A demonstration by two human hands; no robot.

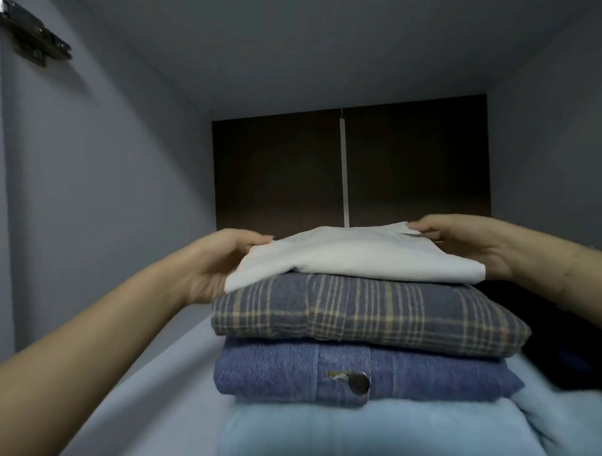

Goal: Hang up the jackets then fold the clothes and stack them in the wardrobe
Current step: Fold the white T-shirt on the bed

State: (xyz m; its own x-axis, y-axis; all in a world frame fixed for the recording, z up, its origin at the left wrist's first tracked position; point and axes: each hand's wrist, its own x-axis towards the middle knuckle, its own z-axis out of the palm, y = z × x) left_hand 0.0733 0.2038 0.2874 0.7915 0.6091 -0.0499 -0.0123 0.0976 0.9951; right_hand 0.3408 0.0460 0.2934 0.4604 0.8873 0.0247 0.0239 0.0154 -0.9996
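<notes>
The left hand (pixel 220 262) and the right hand (pixel 469 244) each held one side of the folded white top (pixel 353 258), fingers curled over its edges. It sat on top of the pile: plaid shirt (pixel 368 315), denim shirt (pixel 356 373), light blue fleece (pixel 371 435), all on the wardrobe shelf (pixel 172 359). This looked like the stacking step. Next, the hands would need to let go gently, so the pile stays straight.

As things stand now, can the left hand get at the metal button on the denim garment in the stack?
Probably yes. The metal button faces the open front of the shelf, on the denim garment, and nothing covers it. The left hand is at the white garment on top and would have to let go first.
</notes>
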